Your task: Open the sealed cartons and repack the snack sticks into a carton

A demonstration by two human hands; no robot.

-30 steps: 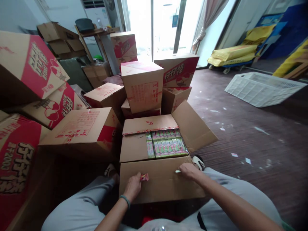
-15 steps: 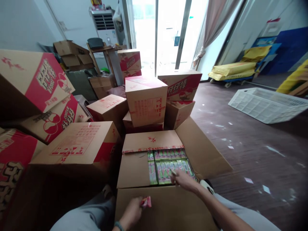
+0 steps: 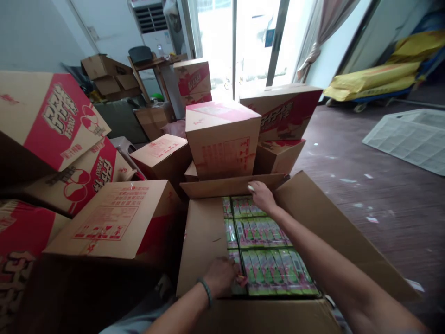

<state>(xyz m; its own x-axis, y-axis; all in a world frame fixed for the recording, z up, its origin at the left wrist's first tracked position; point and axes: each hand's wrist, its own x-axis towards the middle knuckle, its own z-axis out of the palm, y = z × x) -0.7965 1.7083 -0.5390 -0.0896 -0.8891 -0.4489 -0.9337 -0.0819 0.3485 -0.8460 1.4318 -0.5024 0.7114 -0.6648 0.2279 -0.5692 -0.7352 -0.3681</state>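
In front of me stands an open carton [image 3: 201, 232] packed with rows of clear-wrapped green and pink packets [image 3: 267, 232]. My left hand [image 3: 222, 276] is low over the left part of the opening, closed on a small red wrapped packet [image 3: 242, 280]. At the far side, my right hand [image 3: 263, 197] is at the carton's back flap [image 3: 229, 185], which stands raised. Its fingers are closed, and a small pale thing shows at the fingertips; what it is, I cannot make out. The right flap [image 3: 333, 232] is folded outward.
Closed printed cartons [image 3: 222, 139] are stacked behind, and another carton [image 3: 118, 213] sits to the left. On the right, a white plastic crate [image 3: 410, 139] lies on the floor near a trolley with yellow sacks [image 3: 375, 81]. Paper scraps [image 3: 371, 220] litter the floor.
The back flap has gone from lying over the packets to standing up, with my right hand moved forward to it. My left hand has moved right and up, over the packets, still holding the red packet.
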